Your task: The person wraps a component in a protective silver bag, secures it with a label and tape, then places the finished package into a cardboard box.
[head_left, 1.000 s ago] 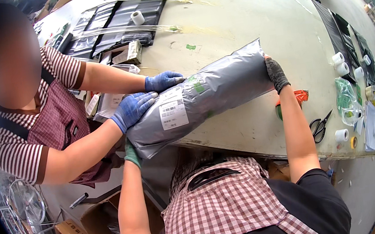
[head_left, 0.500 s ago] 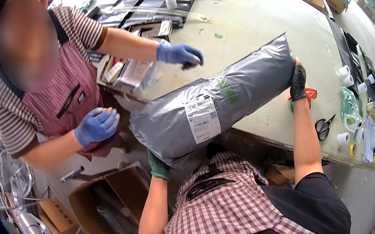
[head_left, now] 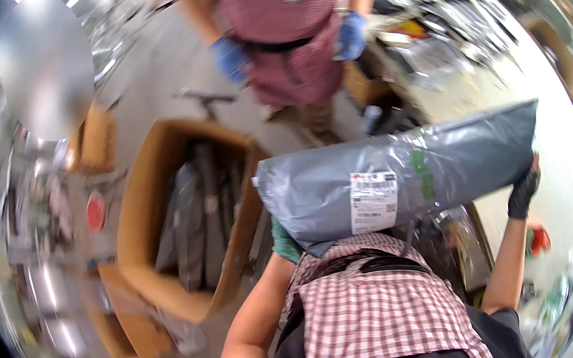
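A long grey plastic mailer parcel (head_left: 411,197) is held level in front of my checked apron. On it are a white shipping label (head_left: 373,201) and a green mark. My left hand (head_left: 285,240), in a green glove, grips its lower left end; the fingers are mostly hidden behind the plastic. At the right end my right hand (head_left: 523,192), in a black glove with bare fingertips, holds the lower corner. Just left of the parcel stands an open cardboard box (head_left: 134,209) with several dark grey wrapped packages (head_left: 190,230) inside.
A co-worker in a maroon apron (head_left: 286,1) stands beyond the parcel, blue-gloved hands lowered. The pale worktable (head_left: 562,189) runs along the right, with black plastic bags and small goods at its far part. More cartons (head_left: 94,141) stand at left.
My view has turned left, so the box shows more fully. The parcel has swung away from the table with both hands holding it and is more level. The co-worker's hands have dropped.
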Tool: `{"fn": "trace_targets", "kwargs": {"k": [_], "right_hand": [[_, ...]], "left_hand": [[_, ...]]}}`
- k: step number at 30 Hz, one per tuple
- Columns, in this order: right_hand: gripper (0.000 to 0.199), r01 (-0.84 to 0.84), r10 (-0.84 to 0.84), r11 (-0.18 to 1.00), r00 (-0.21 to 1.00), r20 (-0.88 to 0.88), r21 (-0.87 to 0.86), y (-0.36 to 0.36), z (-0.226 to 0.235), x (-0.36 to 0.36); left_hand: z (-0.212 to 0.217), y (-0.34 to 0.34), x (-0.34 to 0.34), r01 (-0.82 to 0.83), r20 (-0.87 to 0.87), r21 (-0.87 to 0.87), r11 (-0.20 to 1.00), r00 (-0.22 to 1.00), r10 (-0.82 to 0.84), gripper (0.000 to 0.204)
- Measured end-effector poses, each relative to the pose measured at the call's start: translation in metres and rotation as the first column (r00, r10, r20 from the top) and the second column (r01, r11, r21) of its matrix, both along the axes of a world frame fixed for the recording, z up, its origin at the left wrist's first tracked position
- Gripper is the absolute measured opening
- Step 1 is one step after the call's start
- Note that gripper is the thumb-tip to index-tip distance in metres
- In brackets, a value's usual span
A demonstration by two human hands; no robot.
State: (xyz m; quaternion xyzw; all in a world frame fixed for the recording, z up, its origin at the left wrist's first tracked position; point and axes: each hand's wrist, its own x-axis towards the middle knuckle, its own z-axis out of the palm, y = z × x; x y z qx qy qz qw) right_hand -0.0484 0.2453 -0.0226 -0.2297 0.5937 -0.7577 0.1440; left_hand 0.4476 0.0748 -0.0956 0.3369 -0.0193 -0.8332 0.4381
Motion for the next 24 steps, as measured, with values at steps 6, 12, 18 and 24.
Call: {"fn": "trace_targets", "kwargs": {"k": [6, 12, 18, 24], "right_hand": [[0.051, -0.14, 0.294, 0.932, 0.831, -0.473, 0.334, -0.104, -0.074, 0.101], [0.049, -0.734, 0.751, 0.658, 0.622, -0.223, 0.169, -0.244, 0.035, 0.286], [0.044, -0.814, 0.814, 0.539, 0.437, -0.382, 0.218, -0.317, 0.089, 0.409], [0.041, -0.917, 0.895, 0.388, 0.35, -0.276, 0.094, -0.334, 0.091, 0.436]], "left_hand": [[-0.081, 0.087, 0.147, -0.315, 0.049, -0.129, 0.94, 0.945, 0.323, 0.064], [-0.089, 0.125, 0.254, -0.607, -0.066, -0.35, 0.713, 0.775, 0.628, 0.058], [-0.033, 0.124, 0.337, -0.641, 0.0, -0.55, 0.535, 0.641, 0.768, 0.057], [-0.016, 0.146, 0.353, -0.632, 0.118, -0.63, 0.451, 0.496, 0.86, 0.056]]}}
